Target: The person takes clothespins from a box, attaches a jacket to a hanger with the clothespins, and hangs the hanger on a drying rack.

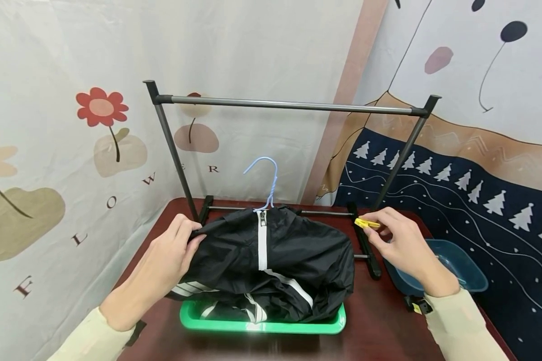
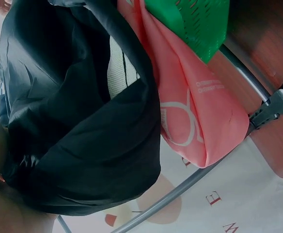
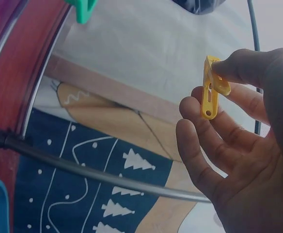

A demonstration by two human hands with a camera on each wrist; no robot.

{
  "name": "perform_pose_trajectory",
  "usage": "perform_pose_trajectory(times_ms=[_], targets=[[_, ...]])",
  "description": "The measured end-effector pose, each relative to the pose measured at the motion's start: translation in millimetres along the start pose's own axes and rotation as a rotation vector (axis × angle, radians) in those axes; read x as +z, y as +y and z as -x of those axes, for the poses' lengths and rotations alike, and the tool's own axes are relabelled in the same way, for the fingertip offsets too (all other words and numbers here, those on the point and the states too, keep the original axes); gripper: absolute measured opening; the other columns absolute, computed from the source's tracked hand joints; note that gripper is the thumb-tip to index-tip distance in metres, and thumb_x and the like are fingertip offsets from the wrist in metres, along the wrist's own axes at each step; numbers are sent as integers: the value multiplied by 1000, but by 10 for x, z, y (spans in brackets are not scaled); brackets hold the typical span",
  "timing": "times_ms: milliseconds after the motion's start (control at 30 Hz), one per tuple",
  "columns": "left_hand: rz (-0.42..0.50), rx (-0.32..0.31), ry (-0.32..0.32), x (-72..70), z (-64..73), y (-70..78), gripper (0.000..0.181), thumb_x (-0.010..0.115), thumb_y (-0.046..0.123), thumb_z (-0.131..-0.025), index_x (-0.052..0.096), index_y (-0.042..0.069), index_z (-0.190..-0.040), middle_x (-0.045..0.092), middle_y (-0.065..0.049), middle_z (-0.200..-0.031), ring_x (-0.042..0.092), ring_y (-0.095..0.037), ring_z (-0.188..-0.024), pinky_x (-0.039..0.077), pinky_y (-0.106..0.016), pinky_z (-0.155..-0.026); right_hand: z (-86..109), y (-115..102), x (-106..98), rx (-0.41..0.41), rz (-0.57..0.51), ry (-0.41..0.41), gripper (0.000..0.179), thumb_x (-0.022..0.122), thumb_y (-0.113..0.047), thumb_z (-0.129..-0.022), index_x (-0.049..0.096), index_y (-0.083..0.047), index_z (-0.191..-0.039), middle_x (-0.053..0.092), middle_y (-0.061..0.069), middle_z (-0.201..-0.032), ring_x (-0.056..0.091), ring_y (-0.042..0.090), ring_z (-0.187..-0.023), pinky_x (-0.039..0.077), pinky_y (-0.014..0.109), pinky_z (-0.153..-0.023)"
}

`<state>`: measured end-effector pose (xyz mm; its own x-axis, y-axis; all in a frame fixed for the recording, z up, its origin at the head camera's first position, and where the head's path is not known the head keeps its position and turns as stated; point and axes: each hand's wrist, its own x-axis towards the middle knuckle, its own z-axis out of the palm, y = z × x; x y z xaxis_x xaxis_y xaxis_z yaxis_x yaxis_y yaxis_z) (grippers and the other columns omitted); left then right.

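A black jacket [image 1: 235, 245] with a white zip strip and white stripes hangs on a light-blue wire hanger [image 1: 273, 185], whose hook points up. The left hand [image 1: 169, 255] pinches the jacket at its left shoulder. Away from the jacket, to its right, the right hand [image 1: 404, 245] holds a yellow clothespin [image 1: 367, 223] between thumb and index finger. In the right wrist view the clothespin [image 3: 209, 92] hangs from the pinch, with the other fingers loosely bent. Under the jacket sits a green basket [image 1: 262, 327], its inside mostly covered by black cloth.
A metal drying rack [image 1: 293, 105] stands behind the jacket on the dark red table [image 1: 375, 321]. At the right is a blue basin [image 1: 460, 265]. In the left wrist view, pink cloth [image 2: 199, 116] lies beside the green basket.
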<state>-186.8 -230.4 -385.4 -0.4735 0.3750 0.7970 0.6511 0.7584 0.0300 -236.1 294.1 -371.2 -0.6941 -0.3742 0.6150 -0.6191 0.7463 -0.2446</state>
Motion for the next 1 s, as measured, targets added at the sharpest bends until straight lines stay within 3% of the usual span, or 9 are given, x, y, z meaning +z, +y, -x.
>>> perform_pose_trajectory(times_ms=[600,1000], targets=[[14,-2,-2,20,19,-7,52,44,42,-125,69,-3,-119,61,-14,-106,52,-13,-67,45,-22,-57,-115,-272,52,-88,-62,39,39,91,2,-97,84,-16,-131,77,0,-113,64,5,-89,54,10,-76],[-6,-1,-2,16,6,-4,51,45,41,-125,69,-4,-118,60,-15,-105,53,-14,-66,46,-23,-57,-208,-447,63,-132,-92,46,45,94,1,-94,80,-12,-134,78,3,-114,67,15,-87,52,12,-75]])
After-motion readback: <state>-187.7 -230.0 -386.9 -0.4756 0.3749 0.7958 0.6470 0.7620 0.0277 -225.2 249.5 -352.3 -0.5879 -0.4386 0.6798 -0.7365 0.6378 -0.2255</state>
